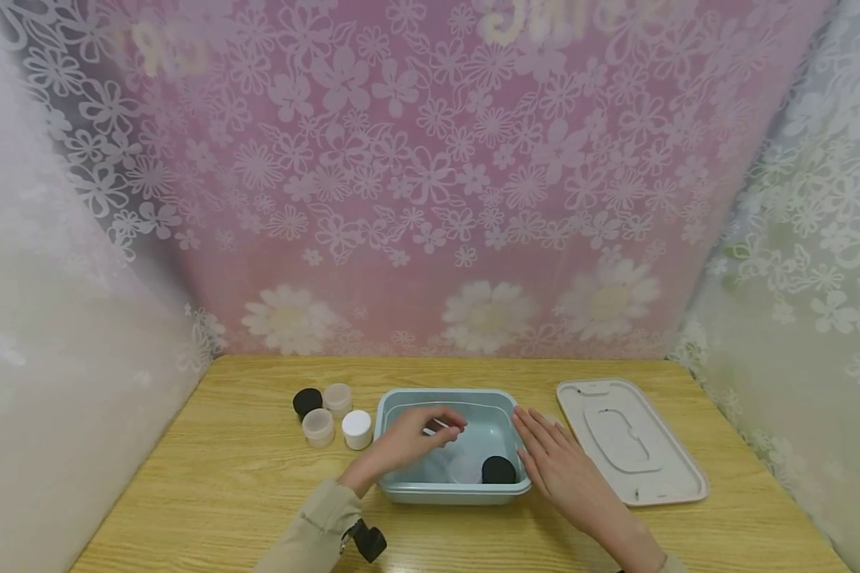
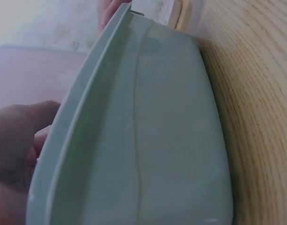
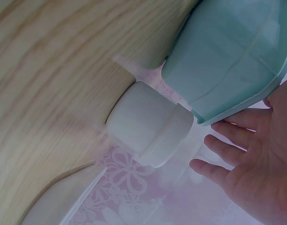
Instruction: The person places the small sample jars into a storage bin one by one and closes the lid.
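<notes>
A light blue plastic basin (image 1: 459,497) stands on the table. My left hand (image 1: 408,438) hovers over its left part, fingers loosely curved and thumb apart from them; nothing shows between them. In the left wrist view the basin's wall (image 2: 171,117) hides part of this hand. Straight fingers of my right hand (image 1: 562,473) lie against the basin's right rim. Inside the basin, a black-lidded jar (image 1: 498,469) sits at the front right corner, beside a translucent jar (image 1: 464,468). In the right wrist view, a white jar (image 3: 143,119) stands close by the right hand and basin.
Left of the basin stand a black-topped jar (image 1: 307,403), two translucent-topped jars (image 1: 338,399) and a white-lidded jar (image 1: 357,430). At the right lies a flat white lid (image 1: 659,461) on the wooden table (image 1: 222,477). Flowered curtains (image 1: 430,199) hang behind and at both sides.
</notes>
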A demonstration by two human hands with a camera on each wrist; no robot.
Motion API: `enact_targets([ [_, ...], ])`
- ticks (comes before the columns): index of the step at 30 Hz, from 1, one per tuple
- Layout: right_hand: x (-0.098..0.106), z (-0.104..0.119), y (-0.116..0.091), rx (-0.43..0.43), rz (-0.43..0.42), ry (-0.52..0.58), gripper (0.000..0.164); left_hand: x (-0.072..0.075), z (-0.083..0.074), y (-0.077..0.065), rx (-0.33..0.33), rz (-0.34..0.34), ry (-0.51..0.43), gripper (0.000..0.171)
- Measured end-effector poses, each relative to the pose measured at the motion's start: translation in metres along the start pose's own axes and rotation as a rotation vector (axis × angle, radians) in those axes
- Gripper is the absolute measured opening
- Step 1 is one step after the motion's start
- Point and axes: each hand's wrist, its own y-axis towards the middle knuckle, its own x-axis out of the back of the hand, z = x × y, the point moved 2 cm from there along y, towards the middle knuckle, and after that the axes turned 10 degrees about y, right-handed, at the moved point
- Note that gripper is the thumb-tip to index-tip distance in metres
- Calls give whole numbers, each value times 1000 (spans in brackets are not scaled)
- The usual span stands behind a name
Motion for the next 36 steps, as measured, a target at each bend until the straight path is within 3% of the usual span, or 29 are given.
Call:
enact_targets([
  [4,0,0,0,-13,3,2,58,3,-1,-3,2,-94,-111,28],
  [13,0,0,1,-7,4,14,58,17,4,-14,51,-320,-173,25],
  [17,0,0,1,-28,20,16,58,26,10,-20,83,-387,-228,26],
  [23,-1,0,1,-46,15,32,56,43,17,-34,104,-505,-201,24],
  [28,-1,0,0,-9,-13,14,56,61,26,-49,118,-599,-182,24],
  [36,-1,-1,0,1,-11,29,57,88,41,-79,194,-688,-149,25],
])
